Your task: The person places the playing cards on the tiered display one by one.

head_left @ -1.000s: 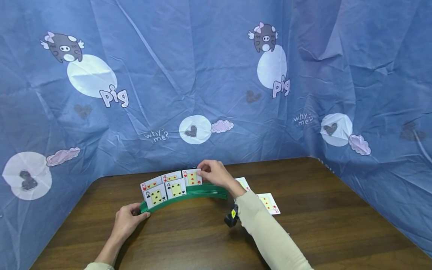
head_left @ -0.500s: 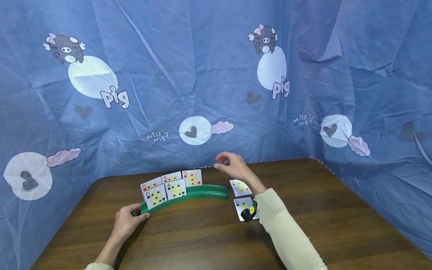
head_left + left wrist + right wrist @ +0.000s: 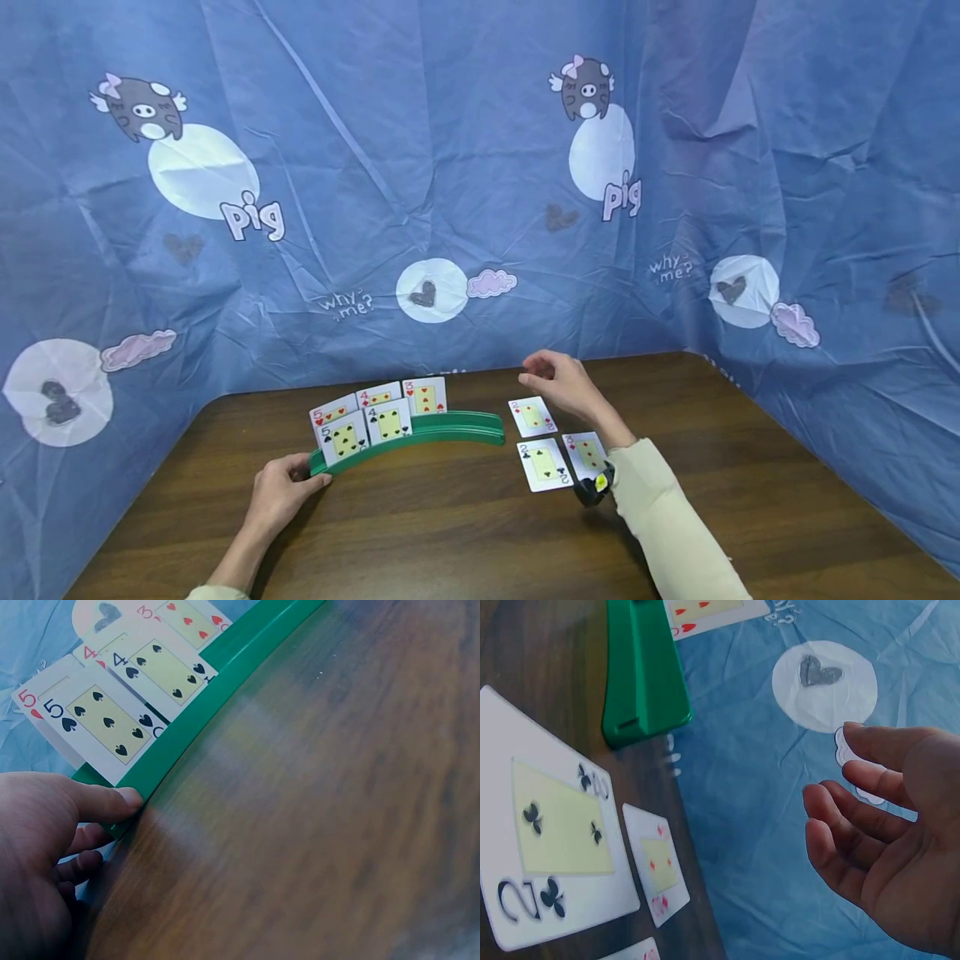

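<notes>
My left hand point(image 3: 276, 496) grips the left end of a curved green card holder point(image 3: 457, 427), thumb on its front face in the left wrist view. Playing cards stand in its two slots: the five of spades point(image 3: 345, 439) and four of spades point(image 3: 389, 419) in front, the five of hearts point(image 3: 327, 411), four of diamonds point(image 3: 378, 394) and three of hearts point(image 3: 425, 395) behind. My right hand point(image 3: 900, 825) holds nothing, its fingers loosely bent, above the table near the two of diamonds point(image 3: 532, 416). Closer to me lie the two of clubs point(image 3: 544, 465) and the three of diamonds point(image 3: 585, 454).
The wooden table point(image 3: 420, 533) carries everything. A blue cloth point(image 3: 480, 167) with pig prints hangs behind it and along both sides. A black wrist camera point(image 3: 592, 489) on my right wrist overlaps the three of diamonds in the head view.
My right hand has let go of the three of hearts in the back slot and moved right, above the loose cards. The left hand stays on the card holder.
</notes>
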`<state>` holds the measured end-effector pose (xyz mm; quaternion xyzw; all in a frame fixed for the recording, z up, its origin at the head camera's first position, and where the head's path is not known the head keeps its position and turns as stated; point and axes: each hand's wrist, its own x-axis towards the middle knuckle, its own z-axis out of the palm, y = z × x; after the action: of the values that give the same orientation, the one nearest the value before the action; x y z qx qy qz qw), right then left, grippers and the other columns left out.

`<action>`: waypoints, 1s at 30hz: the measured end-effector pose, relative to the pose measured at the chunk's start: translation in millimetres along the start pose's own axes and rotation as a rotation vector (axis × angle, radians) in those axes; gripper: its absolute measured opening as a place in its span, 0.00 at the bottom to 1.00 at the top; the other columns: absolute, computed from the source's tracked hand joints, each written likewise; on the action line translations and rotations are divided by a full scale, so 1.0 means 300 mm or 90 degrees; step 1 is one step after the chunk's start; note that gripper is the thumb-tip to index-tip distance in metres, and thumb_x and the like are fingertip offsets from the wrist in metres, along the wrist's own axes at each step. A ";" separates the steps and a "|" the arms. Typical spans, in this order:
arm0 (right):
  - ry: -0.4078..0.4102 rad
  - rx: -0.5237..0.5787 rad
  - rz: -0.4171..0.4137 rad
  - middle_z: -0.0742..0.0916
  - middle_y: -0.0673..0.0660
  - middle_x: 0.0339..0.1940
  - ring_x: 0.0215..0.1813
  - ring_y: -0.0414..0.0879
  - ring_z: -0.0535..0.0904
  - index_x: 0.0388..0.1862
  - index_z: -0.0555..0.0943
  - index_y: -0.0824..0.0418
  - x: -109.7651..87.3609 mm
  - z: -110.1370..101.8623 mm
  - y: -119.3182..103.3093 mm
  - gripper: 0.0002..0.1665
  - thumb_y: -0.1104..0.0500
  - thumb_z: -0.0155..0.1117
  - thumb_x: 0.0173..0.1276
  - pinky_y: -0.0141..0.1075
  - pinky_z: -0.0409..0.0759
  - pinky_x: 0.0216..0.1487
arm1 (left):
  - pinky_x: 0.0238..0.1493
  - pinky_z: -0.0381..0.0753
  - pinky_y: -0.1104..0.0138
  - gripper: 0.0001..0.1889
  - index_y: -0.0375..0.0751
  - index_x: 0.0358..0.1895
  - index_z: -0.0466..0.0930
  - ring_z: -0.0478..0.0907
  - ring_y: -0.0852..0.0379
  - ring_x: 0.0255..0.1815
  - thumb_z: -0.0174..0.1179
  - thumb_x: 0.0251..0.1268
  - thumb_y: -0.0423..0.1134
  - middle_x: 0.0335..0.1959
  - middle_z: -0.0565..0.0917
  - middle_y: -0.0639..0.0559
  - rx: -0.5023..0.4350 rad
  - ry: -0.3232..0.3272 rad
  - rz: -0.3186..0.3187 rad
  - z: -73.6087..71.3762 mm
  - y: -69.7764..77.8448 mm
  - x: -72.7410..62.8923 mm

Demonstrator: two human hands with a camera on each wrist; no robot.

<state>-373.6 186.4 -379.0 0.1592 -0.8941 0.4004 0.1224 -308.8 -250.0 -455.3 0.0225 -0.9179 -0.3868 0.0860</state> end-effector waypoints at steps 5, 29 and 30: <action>-0.001 -0.009 -0.010 0.89 0.59 0.42 0.41 0.45 0.82 0.50 0.83 0.63 -0.014 -0.009 0.027 0.18 0.54 0.68 0.66 0.34 0.78 0.42 | 0.39 0.71 0.65 0.21 0.26 0.52 0.82 0.77 0.51 0.40 0.69 0.57 0.34 0.42 0.86 0.35 -0.003 -0.001 0.002 0.000 0.001 -0.001; -0.023 -0.050 0.039 0.89 0.58 0.39 0.39 0.43 0.80 0.49 0.83 0.65 -0.136 -0.086 0.198 0.19 0.54 0.69 0.65 0.37 0.76 0.43 | 0.39 0.71 0.65 0.20 0.26 0.50 0.83 0.76 0.53 0.38 0.70 0.55 0.34 0.40 0.87 0.37 0.006 0.003 0.017 0.000 -0.003 -0.003; -0.024 -0.050 0.042 0.89 0.58 0.40 0.40 0.44 0.80 0.49 0.82 0.65 -0.139 -0.088 0.201 0.19 0.54 0.69 0.65 0.38 0.76 0.43 | 0.39 0.71 0.65 0.20 0.26 0.51 0.83 0.76 0.52 0.38 0.70 0.55 0.34 0.40 0.87 0.37 0.005 0.003 0.017 0.000 -0.002 -0.003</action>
<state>-356.0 252.2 -417.1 0.1323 -0.9161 0.3655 0.0986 -307.8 -250.4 -455.8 0.0116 -0.9194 -0.3819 0.0936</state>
